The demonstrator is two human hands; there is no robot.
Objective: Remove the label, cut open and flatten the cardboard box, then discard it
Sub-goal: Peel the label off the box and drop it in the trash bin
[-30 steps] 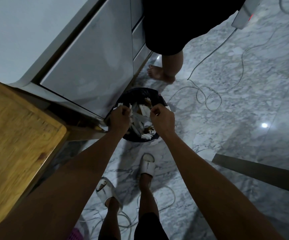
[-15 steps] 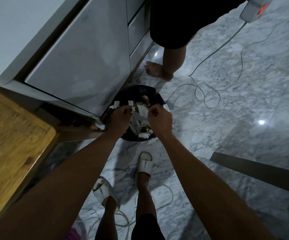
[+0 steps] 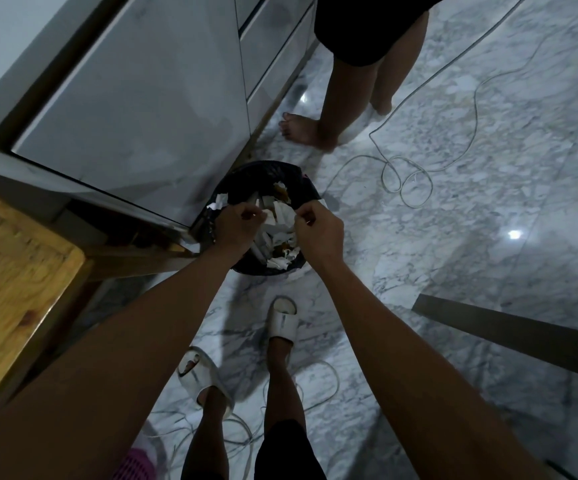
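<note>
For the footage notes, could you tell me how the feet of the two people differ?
The wearer's feet are in pale slip-on sandals; the second person's foot is bare. The wearer's feet stand just below the black bin, the bare foot beyond it beside the cabinet. Both stand on the marble floor among loose cables.

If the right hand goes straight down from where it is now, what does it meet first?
Most likely the torn paper scraps in the black bin, since the right hand hangs over its opening; depth is unclear.
</note>
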